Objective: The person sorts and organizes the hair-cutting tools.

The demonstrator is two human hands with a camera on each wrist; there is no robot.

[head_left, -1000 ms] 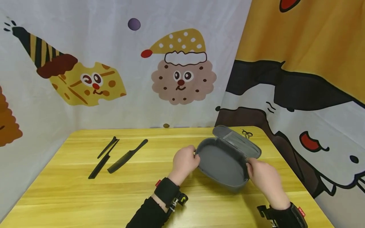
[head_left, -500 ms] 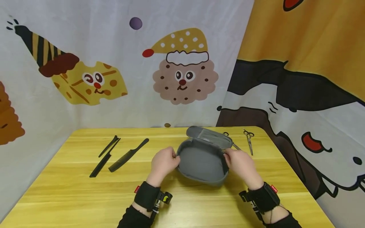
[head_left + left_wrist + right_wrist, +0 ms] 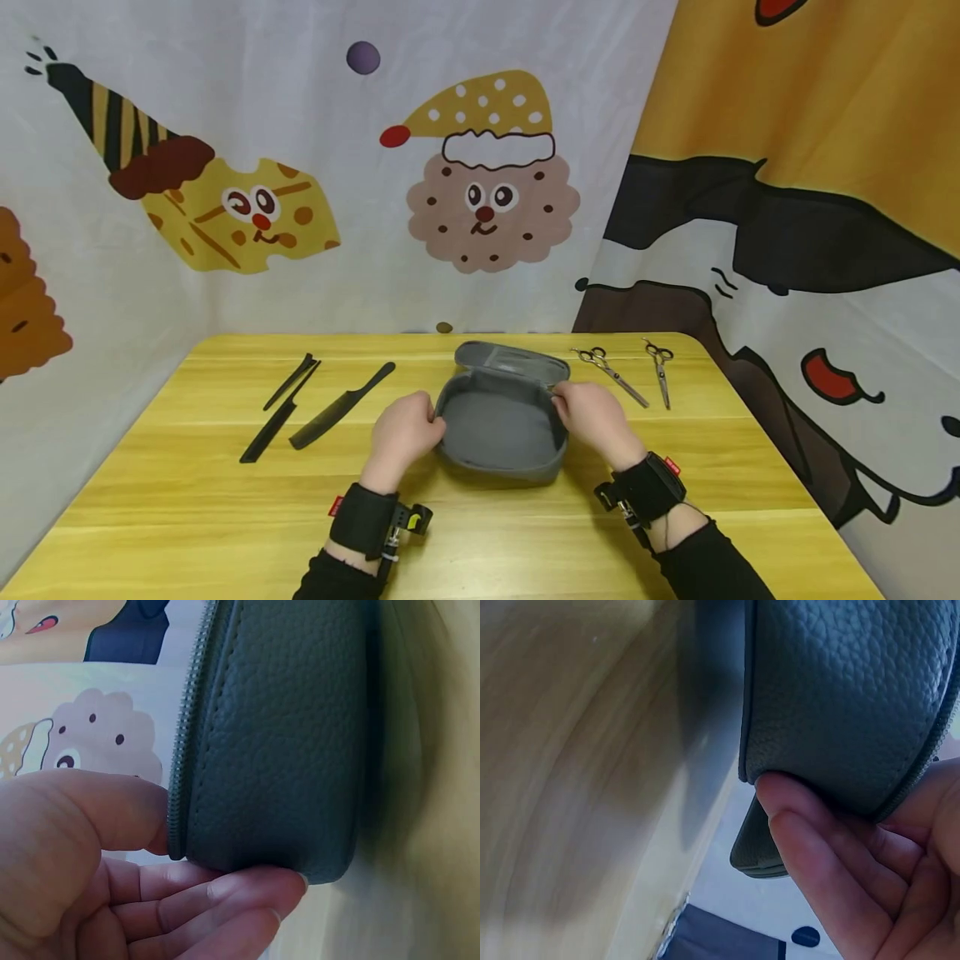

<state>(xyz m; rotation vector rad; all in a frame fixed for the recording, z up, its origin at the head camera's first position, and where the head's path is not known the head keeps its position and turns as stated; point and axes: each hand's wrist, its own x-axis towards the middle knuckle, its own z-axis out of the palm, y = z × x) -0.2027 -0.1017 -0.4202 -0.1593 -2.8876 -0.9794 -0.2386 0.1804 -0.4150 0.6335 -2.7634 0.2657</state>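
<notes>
A grey zippered case [image 3: 501, 425] of pebbled leather-look material stands with its lid [image 3: 517, 363] folded back and its hollow inside showing. My left hand [image 3: 407, 432] pinches the left end, thumb at the zipper edge and fingers against the outer wall, as the left wrist view shows. At the opposite end my right hand [image 3: 597, 421] grips the wall by the lid's hinge side. Its fingers [image 3: 810, 825] press the outside of the case in the right wrist view. In both wrist views the case is close over the wooden surface.
Two pairs of scissors, one [image 3: 611, 375] slanting and one [image 3: 661, 372] nearly upright in view, lie behind my right hand. Left of the case are a wide comb [image 3: 341, 408], a narrower comb [image 3: 272, 427] and a thin black clip [image 3: 288, 382]. Printed curtains surround the yellow wooden table [image 3: 187, 517].
Both hands have carried the case leftward and lower, from the table's right side to near its middle. The two pairs of scissors have come into fuller view behind it.
</notes>
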